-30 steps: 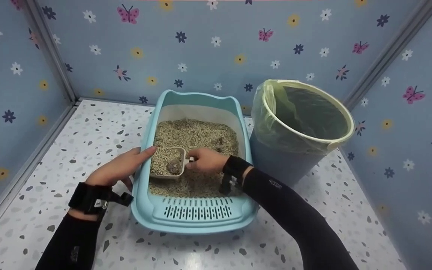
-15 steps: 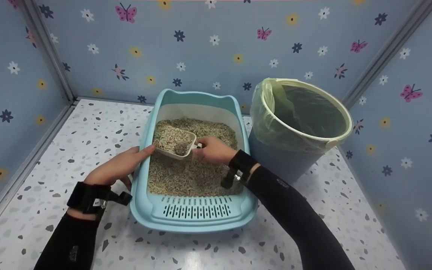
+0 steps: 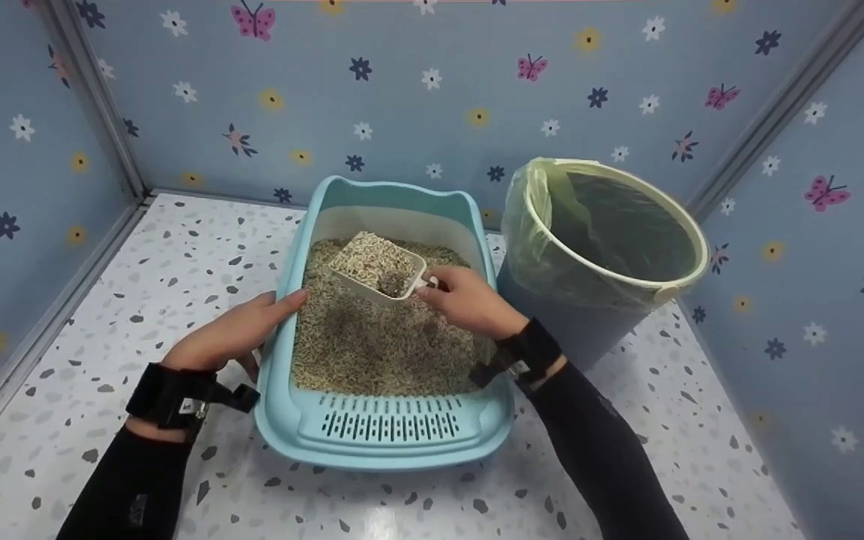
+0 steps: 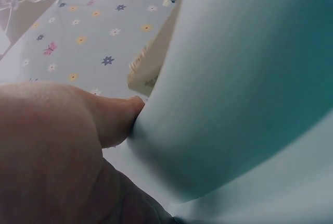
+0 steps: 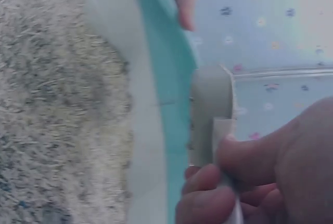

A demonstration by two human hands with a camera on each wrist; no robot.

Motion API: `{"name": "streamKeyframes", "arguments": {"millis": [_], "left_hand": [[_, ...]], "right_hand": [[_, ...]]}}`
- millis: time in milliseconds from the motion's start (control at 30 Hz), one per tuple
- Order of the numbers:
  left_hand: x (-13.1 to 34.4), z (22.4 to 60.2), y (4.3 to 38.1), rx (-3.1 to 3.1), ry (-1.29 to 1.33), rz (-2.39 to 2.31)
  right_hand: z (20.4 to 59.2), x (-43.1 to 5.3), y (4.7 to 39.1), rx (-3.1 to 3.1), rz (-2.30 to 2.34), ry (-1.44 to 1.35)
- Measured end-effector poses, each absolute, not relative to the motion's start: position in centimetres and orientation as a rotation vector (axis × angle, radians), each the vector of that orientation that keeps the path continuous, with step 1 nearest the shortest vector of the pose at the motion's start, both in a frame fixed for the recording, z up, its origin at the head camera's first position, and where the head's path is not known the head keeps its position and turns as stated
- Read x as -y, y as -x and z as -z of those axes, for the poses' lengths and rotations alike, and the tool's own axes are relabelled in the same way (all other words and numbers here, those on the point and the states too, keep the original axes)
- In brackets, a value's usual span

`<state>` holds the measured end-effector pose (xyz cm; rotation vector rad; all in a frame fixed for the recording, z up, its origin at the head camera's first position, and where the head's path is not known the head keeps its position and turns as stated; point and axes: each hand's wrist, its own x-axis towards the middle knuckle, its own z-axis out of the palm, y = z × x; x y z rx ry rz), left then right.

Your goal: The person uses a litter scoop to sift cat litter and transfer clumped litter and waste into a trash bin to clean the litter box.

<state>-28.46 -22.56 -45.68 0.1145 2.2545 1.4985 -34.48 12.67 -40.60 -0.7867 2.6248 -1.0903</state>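
Observation:
A pale litter scoop (image 3: 366,292), heaped with tan litter pellets and a dark clump (image 3: 393,282), is held above the litter in the blue litter box (image 3: 383,453). My right hand (image 3: 477,304) grips its handle, thumb and curled fingers around it; the scoop's side (image 5: 208,99) shows in the right wrist view. On the box's left side my left hand (image 3: 229,334) holds the rim, with the thumb over the top edge and the other fingers mostly hidden outside. From the left wrist, the thumb presses against the blue wall (image 4: 208,104), with the scoop's corner beyond it.
A blue bin (image 3: 552,319) lined with a yellow-green bag (image 3: 529,225) stands close to the box's right side. Patterned blue walls (image 3: 432,127) enclose the back and both sides. Speckled white floor (image 3: 199,247) lies to the left and in front.
My right hand has raised the loaded scoop out of the litter, moving it away from the left rim toward the back and right. The left hand stays on the rim.

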Motion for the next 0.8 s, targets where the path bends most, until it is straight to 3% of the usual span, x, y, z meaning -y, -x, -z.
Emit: {"name": "streamKeyframes", "arguments": {"millis": [467,800], "left_hand": [[22.2,46.3,28.5,-2.249,-0.096,-1.482],[22.5,45.7,28.5,-2.264,-0.106,-1.495]], "right_hand": [[40.2,-15.9,30.9,-2.687,1.097,0.765],[38.6,-17.4,30.9,-2.745,1.02,0.809]]}}
